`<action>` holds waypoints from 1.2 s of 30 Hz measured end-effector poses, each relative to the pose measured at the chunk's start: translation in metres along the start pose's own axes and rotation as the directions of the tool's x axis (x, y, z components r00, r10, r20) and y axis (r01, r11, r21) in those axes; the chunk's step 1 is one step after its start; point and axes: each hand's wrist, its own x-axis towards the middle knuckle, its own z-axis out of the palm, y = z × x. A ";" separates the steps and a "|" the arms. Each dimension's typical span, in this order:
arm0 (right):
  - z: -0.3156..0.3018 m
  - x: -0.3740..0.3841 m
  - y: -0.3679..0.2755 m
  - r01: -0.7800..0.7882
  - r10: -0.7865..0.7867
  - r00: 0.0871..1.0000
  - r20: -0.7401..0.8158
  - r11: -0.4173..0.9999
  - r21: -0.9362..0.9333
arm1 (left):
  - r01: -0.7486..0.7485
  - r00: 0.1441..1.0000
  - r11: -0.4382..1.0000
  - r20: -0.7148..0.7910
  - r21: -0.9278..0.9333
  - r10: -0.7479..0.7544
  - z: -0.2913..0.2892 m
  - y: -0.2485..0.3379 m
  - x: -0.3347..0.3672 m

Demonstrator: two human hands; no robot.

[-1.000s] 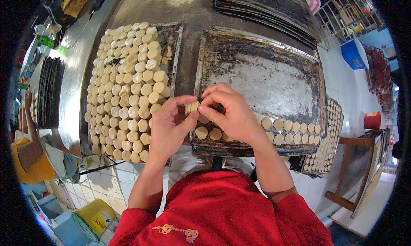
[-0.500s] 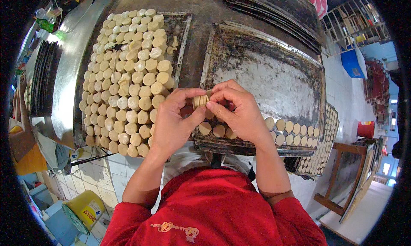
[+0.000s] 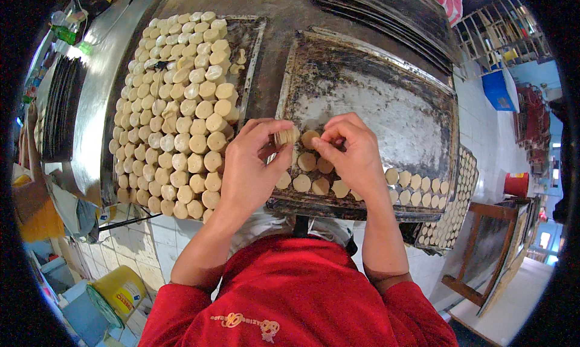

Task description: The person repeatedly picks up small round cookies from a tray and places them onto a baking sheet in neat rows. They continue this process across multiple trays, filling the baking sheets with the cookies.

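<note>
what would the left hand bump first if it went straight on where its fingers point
Probably the single pale disc held by the right hand, just right of the stack the left hand holds; their relative heights are unclear.

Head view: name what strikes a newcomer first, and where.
Most strikingly, pale, round, dough-like stacks crowd the left side. A bright red cloth shirt fills the bottom centre. In the middle, the left bare hand pinches a short stack of thin beige discs; the right bare hand holds one beige disc.
</note>
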 end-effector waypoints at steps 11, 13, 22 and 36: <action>-0.005 -0.009 -0.006 0.060 -0.067 0.995 0.067 0.993 0.105 | 0.162 0.986 0.965 0.075 -0.205 -0.150 0.012 -0.002 -0.005; -0.011 -0.012 0.000 0.029 -0.029 1.000 0.001 0.996 -0.082 | 0.175 0.984 0.961 0.070 -0.215 -0.163 0.012 -0.005 -0.005; -0.026 -0.019 -0.003 0.024 -0.027 0.999 0.034 0.996 0.087 | 0.146 0.978 0.954 0.183 -0.263 -0.099 0.039 0.002 0.002; -0.037 -0.029 0.016 0.020 -0.024 0.996 -0.089 0.998 -0.053 | 0.151 0.960 0.985 0.249 -0.086 -0.126 0.050 0.004 0.007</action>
